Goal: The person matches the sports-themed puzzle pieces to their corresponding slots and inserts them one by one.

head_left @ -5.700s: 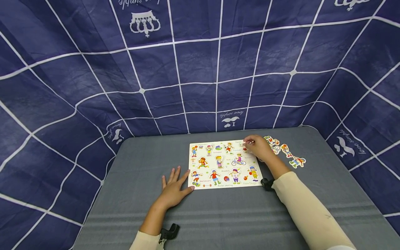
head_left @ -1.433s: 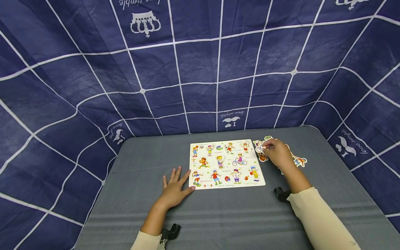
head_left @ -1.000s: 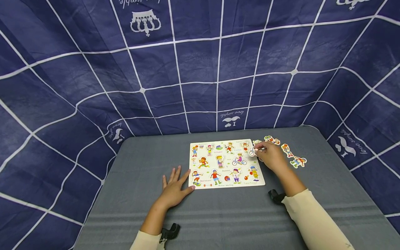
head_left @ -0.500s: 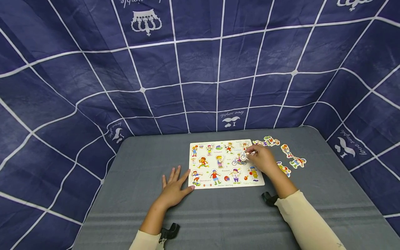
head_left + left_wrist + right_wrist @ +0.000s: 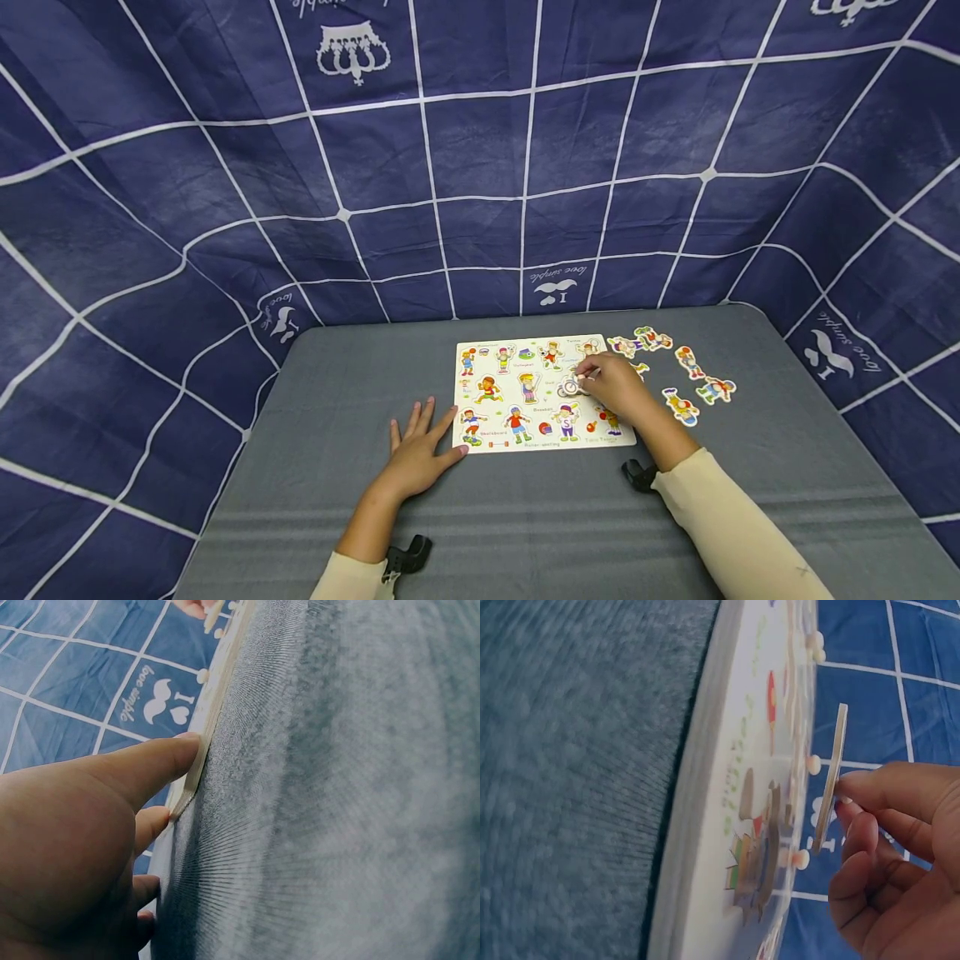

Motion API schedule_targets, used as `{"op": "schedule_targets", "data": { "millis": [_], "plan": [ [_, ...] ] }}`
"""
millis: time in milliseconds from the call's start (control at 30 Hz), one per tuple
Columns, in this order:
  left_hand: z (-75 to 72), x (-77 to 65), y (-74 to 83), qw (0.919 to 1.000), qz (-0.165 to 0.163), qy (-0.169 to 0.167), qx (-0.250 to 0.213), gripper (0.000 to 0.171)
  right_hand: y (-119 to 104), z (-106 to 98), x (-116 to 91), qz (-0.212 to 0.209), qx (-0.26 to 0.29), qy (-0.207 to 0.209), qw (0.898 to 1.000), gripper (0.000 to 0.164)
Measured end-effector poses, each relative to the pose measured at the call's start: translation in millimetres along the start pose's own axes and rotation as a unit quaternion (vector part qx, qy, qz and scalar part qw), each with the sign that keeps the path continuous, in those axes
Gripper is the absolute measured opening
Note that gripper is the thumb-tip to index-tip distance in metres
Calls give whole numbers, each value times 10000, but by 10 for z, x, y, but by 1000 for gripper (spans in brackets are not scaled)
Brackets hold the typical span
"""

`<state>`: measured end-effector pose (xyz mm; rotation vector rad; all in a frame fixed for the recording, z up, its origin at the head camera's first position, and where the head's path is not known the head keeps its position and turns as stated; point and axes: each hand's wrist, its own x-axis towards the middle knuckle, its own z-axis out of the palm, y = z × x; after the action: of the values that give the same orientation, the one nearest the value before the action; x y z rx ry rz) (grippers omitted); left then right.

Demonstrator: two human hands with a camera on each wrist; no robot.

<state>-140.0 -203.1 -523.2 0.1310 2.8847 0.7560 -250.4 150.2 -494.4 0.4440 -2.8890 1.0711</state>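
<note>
A white puzzle board [image 5: 510, 421] printed with sports children lies on the grey table. My right hand [image 5: 622, 387] pinches a flat bicycle puzzle piece [image 5: 568, 387] over the right part of the board, hiding some pictures there. In the right wrist view the puzzle piece [image 5: 831, 780] is seen edge-on, raised off the board [image 5: 712, 802], between thumb and fingers of my right hand [image 5: 900, 855]. My left hand [image 5: 417, 458] lies with fingers spread at the board's left edge. The left wrist view has the thumb of this hand [image 5: 82, 832] against the board's edge [image 5: 196, 765].
Several loose puzzle pieces lie right of the board, among them a yellow-clad figure [image 5: 680, 407], a figure in blue [image 5: 715, 389] and one near the far edge [image 5: 652, 338]. Small knobs [image 5: 801, 859] stick up from the board. A blue checked cloth [image 5: 480, 233] hangs behind the table.
My right hand went from the board's top right corner to the loose pieces, took up the bicycle puzzle piece and carried it left over the board. My left hand has stayed put.
</note>
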Motion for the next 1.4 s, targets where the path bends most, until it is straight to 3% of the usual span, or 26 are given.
{"op": "schedule_targets", "data": {
  "millis": [667, 1067, 1400],
  "plan": [
    [-3, 5, 0, 10000, 3, -37, -33, 72, -28, 125, 137, -34, -506, -476, 9976, 4],
    [-10, -2, 9, 10000, -14, -31, -82, 72, 6, 156, 130, -386, -403, -192, 9983, 8],
    [15, 7, -8, 10000, -26, -1, -20, 73, -12, 44, 92, -106, -37, -93, 9999, 7]
  ]
}}
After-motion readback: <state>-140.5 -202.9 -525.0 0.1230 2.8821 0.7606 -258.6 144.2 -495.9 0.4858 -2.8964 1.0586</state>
